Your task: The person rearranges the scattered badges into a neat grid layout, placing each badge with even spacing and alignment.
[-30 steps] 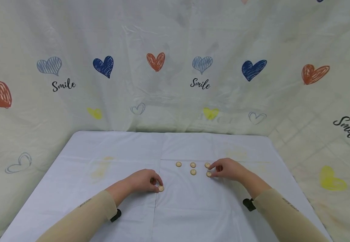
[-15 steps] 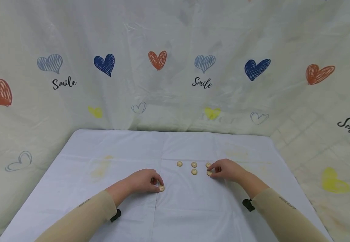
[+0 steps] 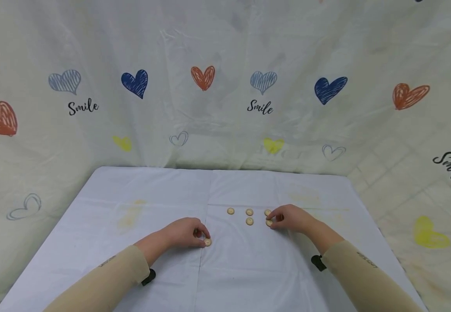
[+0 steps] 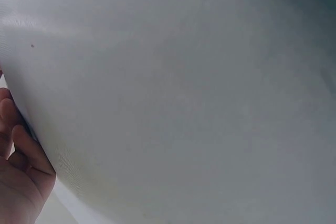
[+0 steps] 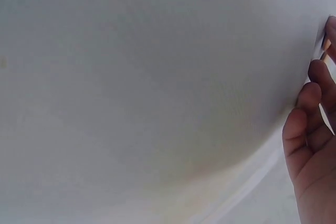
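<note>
In the head view my left hand (image 3: 186,232) pinches a small round wooden button (image 3: 208,242) between thumb and forefinger, low over the white tabletop (image 3: 241,277). Farther right, my right hand (image 3: 293,218) has its thumb and forefinger at another button (image 3: 269,223), which they partly cover. Just behind that one lies a button (image 3: 267,212) close to the forefinger. To the left are two buttons one behind the other, the far one (image 3: 249,212) and the near one (image 3: 250,221). A further button (image 3: 231,211) ends the back row. Both wrist views show curled fingers but no button.
A pale curtain (image 3: 225,125) printed with hearts and "Smile" hangs behind the table. Faint yellowish marks (image 3: 131,214) show on the cloth. A black wrist-worn device (image 3: 148,277) sits below the left cuff, another (image 3: 319,262) below the right.
My right forefinger has come down to the nearer right button, which has shifted slightly toward the back row. The left hand keeps its button in nearly the same place.
</note>
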`<act>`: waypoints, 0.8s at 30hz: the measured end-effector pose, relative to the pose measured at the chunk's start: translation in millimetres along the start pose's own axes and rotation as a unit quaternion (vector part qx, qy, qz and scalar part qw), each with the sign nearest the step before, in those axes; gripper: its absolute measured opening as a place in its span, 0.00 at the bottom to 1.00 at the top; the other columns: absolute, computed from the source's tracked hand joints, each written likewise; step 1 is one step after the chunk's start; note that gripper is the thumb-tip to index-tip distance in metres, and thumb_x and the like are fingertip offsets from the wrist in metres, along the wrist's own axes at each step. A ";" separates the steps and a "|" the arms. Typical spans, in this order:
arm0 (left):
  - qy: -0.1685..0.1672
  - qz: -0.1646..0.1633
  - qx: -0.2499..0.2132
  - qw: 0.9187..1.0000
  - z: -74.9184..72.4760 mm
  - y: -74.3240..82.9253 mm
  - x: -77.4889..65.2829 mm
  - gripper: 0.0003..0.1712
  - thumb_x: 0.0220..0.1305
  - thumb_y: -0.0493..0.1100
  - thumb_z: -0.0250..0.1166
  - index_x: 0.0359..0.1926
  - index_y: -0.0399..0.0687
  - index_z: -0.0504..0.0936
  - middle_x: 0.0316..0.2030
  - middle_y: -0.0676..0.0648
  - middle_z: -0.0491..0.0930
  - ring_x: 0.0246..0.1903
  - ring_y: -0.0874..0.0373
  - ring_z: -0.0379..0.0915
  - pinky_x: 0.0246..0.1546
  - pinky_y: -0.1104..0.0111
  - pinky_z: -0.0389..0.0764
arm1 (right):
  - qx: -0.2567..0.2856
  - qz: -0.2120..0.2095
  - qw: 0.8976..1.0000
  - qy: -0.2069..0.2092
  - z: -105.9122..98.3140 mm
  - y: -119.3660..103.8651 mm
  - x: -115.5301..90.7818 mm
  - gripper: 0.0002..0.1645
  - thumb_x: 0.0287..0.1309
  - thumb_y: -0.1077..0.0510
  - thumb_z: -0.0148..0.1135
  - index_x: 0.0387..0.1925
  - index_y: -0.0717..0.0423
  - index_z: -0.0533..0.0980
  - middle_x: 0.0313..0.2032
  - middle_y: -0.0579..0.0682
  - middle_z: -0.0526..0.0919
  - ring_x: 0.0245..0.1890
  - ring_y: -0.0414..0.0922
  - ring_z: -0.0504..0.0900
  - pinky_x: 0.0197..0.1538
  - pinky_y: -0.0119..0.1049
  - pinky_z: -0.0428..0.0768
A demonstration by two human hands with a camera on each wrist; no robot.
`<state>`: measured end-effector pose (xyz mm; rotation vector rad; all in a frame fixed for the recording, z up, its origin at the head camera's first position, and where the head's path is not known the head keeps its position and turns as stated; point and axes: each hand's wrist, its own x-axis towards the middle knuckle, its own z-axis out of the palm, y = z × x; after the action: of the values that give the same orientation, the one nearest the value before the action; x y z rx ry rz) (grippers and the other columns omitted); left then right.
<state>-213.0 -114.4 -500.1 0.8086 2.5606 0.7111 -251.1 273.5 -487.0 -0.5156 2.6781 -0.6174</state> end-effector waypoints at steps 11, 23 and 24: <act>0.001 -0.004 0.002 1.000 0.9 1.4 0.0 0.07 0.56 0.52 0.74 0.37 0.68 0.87 0.28 0.59 0.73 0.29 0.64 0.68 0.35 0.68 0.70 | 0.004 0.006 1.000 -0.004 1.6 1.9 0.9 0.12 0.54 0.53 0.74 0.43 0.44 0.86 0.27 0.41 0.77 0.29 0.41 0.73 0.35 0.38 0.72; 0.004 -0.001 0.021 1.000 5.9 3.1 1.0 0.07 0.57 0.51 0.74 0.37 0.68 0.86 0.27 0.60 0.72 0.29 0.65 0.67 0.33 0.68 0.70 | 0.011 0.004 1.000 0.007 2.3 -0.1 -2.7 0.13 0.54 0.54 0.74 0.43 0.46 0.86 0.28 0.41 0.77 0.30 0.41 0.73 0.36 0.38 0.72; 0.003 -0.001 0.021 1.000 5.6 3.8 1.0 0.07 0.57 0.51 0.74 0.37 0.68 0.86 0.27 0.60 0.73 0.29 0.65 0.67 0.33 0.68 0.70 | 0.010 0.004 1.000 0.008 2.2 0.1 -2.8 0.13 0.55 0.54 0.74 0.43 0.46 0.86 0.28 0.41 0.78 0.30 0.41 0.73 0.36 0.38 0.72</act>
<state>-209.5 -109.2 -502.7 0.8177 2.5893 0.6635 -247.8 274.0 -488.2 -0.4970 2.6845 -0.6490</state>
